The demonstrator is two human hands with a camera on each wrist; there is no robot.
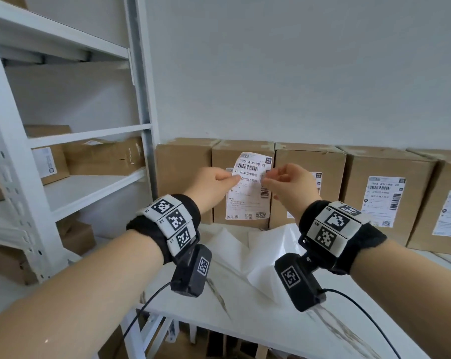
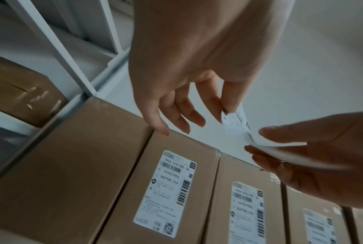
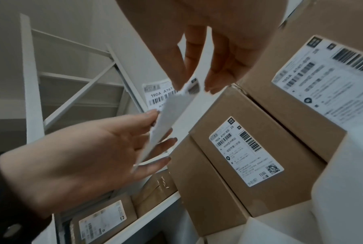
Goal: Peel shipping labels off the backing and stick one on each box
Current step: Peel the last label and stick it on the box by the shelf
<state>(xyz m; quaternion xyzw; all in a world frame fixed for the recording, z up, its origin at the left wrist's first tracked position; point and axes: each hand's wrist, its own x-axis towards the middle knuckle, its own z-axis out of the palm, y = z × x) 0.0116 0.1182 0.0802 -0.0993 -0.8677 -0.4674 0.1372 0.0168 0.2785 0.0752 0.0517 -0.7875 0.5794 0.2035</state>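
I hold a printed shipping label (image 1: pixel 246 195) upright in front of a row of brown boxes. My left hand (image 1: pixel 234 178) pinches its left edge between thumb and finger. My right hand (image 1: pixel 268 177) pinches its right edge. In the left wrist view a white layer (image 2: pixel 287 153) curls away from the label (image 2: pixel 237 122) at my right hand (image 2: pixel 256 139). The leftmost box (image 1: pixel 183 174) shows a bare front. The box behind the held label (image 2: pixel 166 189) carries a label, and so do the boxes to its right (image 1: pixel 383 200).
A white shelving rack (image 1: pixel 95 136) with cartons stands on the left. Loose white backing sheets (image 1: pixel 245 252) lie on the white table (image 1: pixel 245 322) in front of the boxes. Black cables hang from both wrist cameras.
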